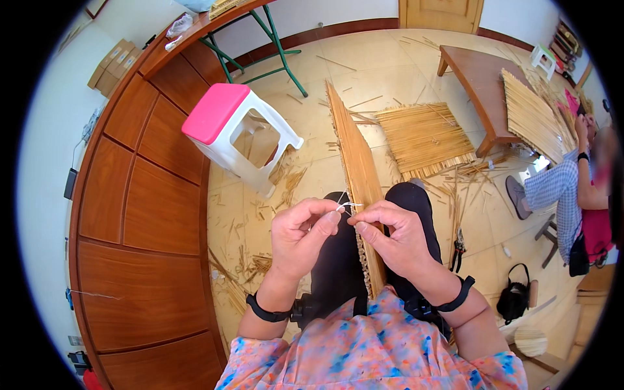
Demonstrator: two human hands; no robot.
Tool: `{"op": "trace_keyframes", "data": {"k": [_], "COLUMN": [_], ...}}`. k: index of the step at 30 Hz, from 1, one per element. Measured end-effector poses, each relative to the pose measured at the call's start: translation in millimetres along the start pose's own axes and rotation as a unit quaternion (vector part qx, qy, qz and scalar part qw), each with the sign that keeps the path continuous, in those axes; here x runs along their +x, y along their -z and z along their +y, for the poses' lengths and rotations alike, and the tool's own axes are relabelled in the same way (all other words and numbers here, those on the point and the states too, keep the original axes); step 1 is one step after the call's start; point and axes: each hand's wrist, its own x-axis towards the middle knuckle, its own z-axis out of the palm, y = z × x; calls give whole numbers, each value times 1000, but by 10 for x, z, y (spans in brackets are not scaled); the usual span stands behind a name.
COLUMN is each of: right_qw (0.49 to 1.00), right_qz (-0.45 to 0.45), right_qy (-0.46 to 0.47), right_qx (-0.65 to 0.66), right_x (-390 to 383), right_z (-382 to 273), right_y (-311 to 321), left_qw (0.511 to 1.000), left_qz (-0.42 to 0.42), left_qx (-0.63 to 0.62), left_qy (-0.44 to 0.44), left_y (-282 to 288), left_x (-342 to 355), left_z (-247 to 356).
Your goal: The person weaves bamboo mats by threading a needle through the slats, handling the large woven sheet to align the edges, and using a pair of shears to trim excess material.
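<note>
A stiff straw mat (359, 159) stands on its edge across my lap, its rough side edge facing up between my hands. White string (351, 205) is looped above that edge. My left hand (304, 235) pinches the string between thumb and forefinger, just left of the mat. My right hand (400, 237) is closed at the mat's edge, thumb and forefinger together by the string's other end; its fingertips partly hide what they grip. Both hands are close together, a small gap apart.
A pink-topped white stool (216, 114) stands at the left, before wooden cabinets (159, 214). Another straw mat (426, 138) lies on the floor ahead among straw scraps. Pliers-like cutters (458, 250) lie to the right. A person (556, 182) sits beside a low wooden table (474, 84).
</note>
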Motion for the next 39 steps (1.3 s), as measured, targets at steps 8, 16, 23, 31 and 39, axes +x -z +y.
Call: {"op": "trace_keyframes", "data": {"k": [8,16,23,31,39], "right_qw": [1000,1000,999,999,988], "right_qz": [3,2,10,0,17], "right_qy": [-1,26,24,36,133], "right_qx": [23,8,27,-1,-77], "right_x": [-43,-85,-109,-67,130], "right_z": [71,74,73,48,-28], "right_y": [-19,-26,-49,75,119], "left_qw": [1000,999,999,998,984], "left_qz": [18,18,4,16,-66], "left_qx": [14,16,-37,8,-120], "left_qy": [14,33,37,60,118], "left_y": [-43,-91,-111,-91,-96], "left_x": [-17,-36,-57,-61,-3], "left_z": [9,40,55,32,-3]}}
